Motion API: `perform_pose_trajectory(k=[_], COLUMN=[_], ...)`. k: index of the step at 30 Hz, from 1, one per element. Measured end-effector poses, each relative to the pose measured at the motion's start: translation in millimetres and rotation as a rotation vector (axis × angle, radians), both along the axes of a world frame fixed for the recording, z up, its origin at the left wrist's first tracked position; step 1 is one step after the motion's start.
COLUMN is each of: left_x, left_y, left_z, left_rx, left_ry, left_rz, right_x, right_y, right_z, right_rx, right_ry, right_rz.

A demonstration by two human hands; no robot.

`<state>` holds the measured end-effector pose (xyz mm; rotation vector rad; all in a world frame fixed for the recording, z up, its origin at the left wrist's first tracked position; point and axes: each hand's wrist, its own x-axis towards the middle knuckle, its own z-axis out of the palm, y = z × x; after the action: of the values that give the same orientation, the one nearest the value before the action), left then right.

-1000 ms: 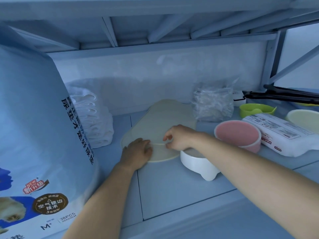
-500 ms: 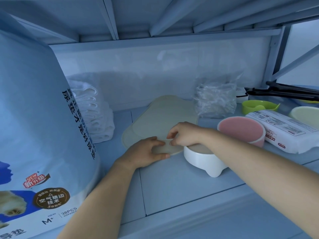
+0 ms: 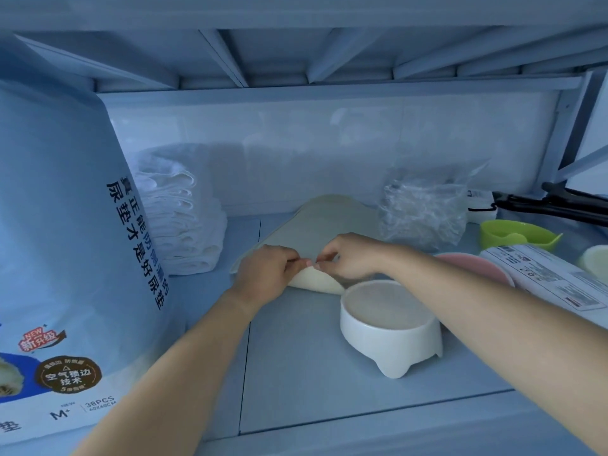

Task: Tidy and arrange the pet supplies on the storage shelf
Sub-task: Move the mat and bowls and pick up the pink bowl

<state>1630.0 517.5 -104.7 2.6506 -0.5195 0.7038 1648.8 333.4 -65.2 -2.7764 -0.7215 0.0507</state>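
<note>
A cream feeding mat (image 3: 324,222) lies in the middle of the shelf (image 3: 296,373). Its near edge is lifted off the shelf and curls back over the mat. My left hand (image 3: 263,271) and my right hand (image 3: 345,256) pinch that lifted edge side by side, fingertips almost touching. A white footed bowl (image 3: 391,327) stands just in front of my right wrist. Behind my right forearm sits a pink bowl (image 3: 473,264), partly hidden by the arm.
A big blue bag of pet pads (image 3: 65,258) fills the left. Folded white pads (image 3: 184,218) are stacked beside it. At the back right are a clear plastic bag (image 3: 424,209), a green scoop (image 3: 516,233), a white wipes pack (image 3: 546,278), a cream bowl (image 3: 595,261) and black tongs (image 3: 559,205).
Both hands went from resting on the mat's near edge to pinching it, and the edge has come up off the shelf and folded back.
</note>
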Motion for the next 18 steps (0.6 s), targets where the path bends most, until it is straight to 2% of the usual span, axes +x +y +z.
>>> perform_pose_trajectory(k=[8,18], left_x=[25,63], left_y=[9,15], left_z=[11,0], left_rx=[-0.132,0.062], left_ry=[0.191,0.277], left_rz=[0.032,0.178], right_x=[23,50], right_y=[-5,5], right_z=[-1,-10], right_rx=[-0.028,-0.122], right_ry=[0.011,-0.092], right_rz=[-0.006,0.034])
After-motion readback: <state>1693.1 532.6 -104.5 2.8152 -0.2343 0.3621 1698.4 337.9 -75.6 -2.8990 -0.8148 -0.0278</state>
